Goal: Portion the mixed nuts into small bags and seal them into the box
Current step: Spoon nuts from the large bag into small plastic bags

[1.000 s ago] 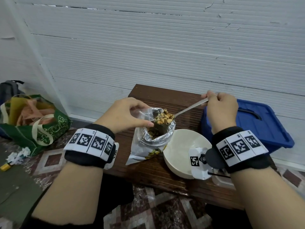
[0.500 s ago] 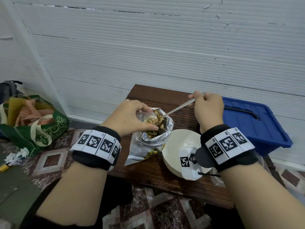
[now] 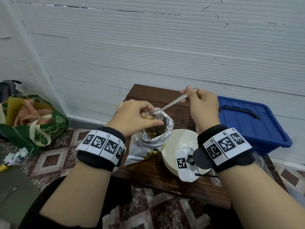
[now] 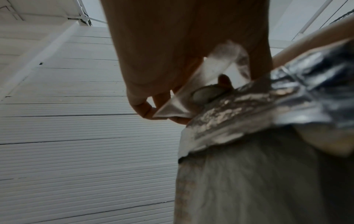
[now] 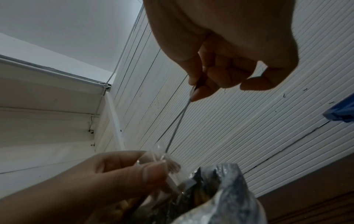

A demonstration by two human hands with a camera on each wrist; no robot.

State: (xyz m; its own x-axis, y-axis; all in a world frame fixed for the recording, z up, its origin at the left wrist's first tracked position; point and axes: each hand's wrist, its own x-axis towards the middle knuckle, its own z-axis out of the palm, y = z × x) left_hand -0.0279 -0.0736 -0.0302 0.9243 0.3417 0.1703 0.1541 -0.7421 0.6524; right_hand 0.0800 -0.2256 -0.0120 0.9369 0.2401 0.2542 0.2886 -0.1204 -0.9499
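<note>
Brown table (image 3: 173, 180): left hand (image 3: 133, 118) pinches clear small bag (image 3: 156, 113) over foil pouch (image 3: 156, 136); right hand (image 3: 203, 108) raised, gripping spoon (image 3: 175, 103).

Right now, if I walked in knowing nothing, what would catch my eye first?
Two hands over a brown table: the left hand pinches a small clear bag open above a foil nut pouch, while the right hand dips a spoon in. A blue box sits far right.

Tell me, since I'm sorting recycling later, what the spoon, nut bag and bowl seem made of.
Spoon: likely metal, with a thin, shiny silver handle. Nut bag: foil-lined, with a crinkled mirror-like inside. Bowl: smooth, glossy cream, plastic or ceramic; cannot tell.
</note>
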